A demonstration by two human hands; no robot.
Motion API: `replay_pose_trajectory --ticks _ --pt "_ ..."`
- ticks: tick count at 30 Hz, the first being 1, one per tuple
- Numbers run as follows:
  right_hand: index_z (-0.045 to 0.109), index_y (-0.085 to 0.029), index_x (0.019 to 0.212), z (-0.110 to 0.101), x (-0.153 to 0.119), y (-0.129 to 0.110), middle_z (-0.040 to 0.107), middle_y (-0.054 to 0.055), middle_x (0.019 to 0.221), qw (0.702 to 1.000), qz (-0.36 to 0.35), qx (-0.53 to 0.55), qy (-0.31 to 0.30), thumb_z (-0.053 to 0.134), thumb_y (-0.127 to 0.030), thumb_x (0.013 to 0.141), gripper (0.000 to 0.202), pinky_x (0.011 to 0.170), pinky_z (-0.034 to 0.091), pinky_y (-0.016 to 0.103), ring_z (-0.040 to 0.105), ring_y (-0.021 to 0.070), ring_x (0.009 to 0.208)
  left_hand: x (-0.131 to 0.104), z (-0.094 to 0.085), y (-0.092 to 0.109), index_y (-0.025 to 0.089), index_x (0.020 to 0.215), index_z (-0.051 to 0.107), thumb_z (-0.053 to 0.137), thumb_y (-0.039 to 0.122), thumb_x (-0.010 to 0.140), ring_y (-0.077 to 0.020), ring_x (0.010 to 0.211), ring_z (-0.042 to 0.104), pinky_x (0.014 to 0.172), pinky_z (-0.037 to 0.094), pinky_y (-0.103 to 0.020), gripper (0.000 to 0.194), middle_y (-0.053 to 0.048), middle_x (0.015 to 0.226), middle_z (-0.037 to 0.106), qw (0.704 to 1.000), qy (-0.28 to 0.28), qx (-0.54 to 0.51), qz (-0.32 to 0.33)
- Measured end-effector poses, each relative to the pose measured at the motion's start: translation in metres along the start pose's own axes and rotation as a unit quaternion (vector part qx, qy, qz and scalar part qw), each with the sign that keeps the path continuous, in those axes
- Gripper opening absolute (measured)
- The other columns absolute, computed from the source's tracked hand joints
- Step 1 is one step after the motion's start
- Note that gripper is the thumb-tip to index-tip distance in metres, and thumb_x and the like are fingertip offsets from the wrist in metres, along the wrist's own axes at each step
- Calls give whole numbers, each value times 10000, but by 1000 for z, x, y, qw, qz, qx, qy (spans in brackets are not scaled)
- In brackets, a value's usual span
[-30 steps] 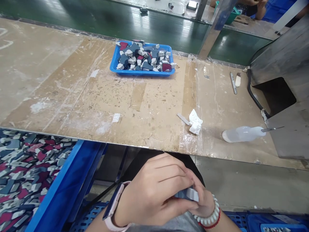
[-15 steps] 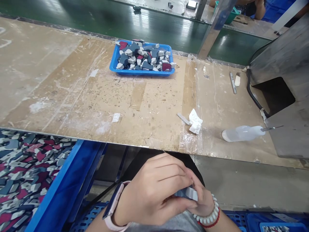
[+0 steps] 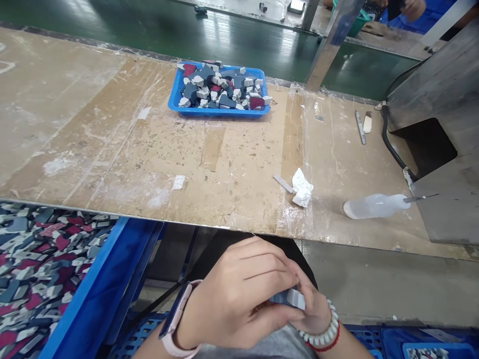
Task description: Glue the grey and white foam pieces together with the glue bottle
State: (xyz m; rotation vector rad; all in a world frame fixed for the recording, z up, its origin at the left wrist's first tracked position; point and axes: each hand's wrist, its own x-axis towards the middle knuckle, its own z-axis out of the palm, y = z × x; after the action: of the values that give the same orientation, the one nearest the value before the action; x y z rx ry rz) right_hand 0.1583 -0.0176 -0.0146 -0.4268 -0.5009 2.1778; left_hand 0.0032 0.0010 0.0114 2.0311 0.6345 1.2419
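Observation:
Below the bench edge, my left hand [image 3: 239, 291] is closed with thumb and fingers around a small blue-grey and white piece [image 3: 297, 299]. Only the white end and a strip of the blue-grey side show; the rest is covered by my fingers. My right hand [image 3: 316, 309] is mostly hidden behind the left one, its fingers closed about the same piece from the far side. Up on the bench, a blue tray [image 3: 220, 114] bears a heap of similar pieces in blue-grey, white and dark red.
A large blue bin [image 3: 88, 289] full of such pieces stands at left. On the cardboard-covered bench [image 3: 239, 164] lie crumpled tissue [image 3: 302, 188], a flat grey strip [image 3: 283, 183] and a squeeze bottle [image 3: 374, 206]. A green conveyor belt [image 3: 130, 25] runs behind; a co-worker's hand [image 3: 413, 7] shows beyond.
A dark item on the green belt has shifted left. The co-worker's hands have moved and now have something dark at them. My two hands keep nearly the same pose around the piece.

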Motion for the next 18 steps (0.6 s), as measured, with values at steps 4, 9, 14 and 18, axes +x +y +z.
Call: replay_pose_trajectory --ticks 4,9,14,18 --pt "789 -314 1113 0 -2 0 715 28 889 999 1 -22 31 878 -407 742 393 770 587 259 687 188 810 1 1 0 47 1037 681 658 241 989 -209 908 692 835 535 -354 201 -115 957 748 1000 -2 1 1" --pt "790 -321 1105 3 -2 -2 695 20 898 1000 12 -10 14 866 -425 762 367 790 572 237 653 155 774 1 2 1 51 1032 676 657 247 988 -216 902 691 808 534 -361 202 -122 957 746 1000 -3 2 1" --pt "797 -267 1030 1 -3 -2 672 48 860 998 29 -40 36 874 -492 711 397 755 578 285 632 196 783 0 2 -1 70 1043 671 644 269 997 -219 901 692 803 538 -368 206 -114 956 747 1000 -7 -2 -3" --pt "798 -293 1028 1 -4 -1 685 47 885 997 28 -47 48 874 -447 701 369 775 575 276 636 203 838 0 3 -1 62 1075 671 647 236 988 -227 902 698 802 536 -371 196 -120 960 750 1000 -3 -8 -6"
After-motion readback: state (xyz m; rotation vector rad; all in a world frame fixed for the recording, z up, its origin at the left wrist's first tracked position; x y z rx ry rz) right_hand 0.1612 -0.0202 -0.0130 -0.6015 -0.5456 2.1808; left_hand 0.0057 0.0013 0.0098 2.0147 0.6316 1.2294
